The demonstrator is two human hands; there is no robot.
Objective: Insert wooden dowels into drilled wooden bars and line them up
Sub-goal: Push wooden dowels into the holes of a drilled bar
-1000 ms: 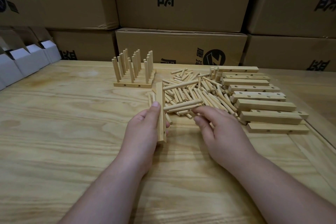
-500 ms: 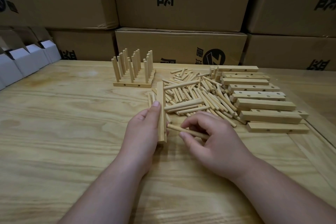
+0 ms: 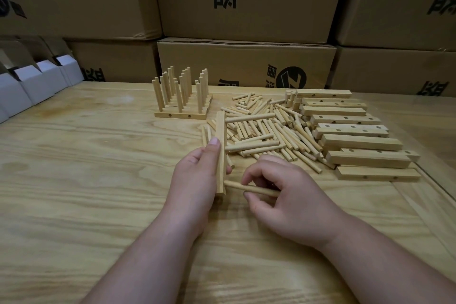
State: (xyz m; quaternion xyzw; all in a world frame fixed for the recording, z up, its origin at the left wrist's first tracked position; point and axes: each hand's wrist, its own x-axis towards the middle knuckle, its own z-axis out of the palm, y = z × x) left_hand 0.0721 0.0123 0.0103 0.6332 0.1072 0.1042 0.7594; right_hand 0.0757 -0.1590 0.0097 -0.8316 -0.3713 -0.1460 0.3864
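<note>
On the desk, the left hand grips a drilled bar on edge while the right hand pinches a dowel, its tip at the bar's near end; I judge it should enter square, the bar braced firmly.

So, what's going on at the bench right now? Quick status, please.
Left hand holds drilled bar on edge. Right hand pinches dowel, tip at bar's near end. Loose dowel pile close behind; not blocking.
</note>
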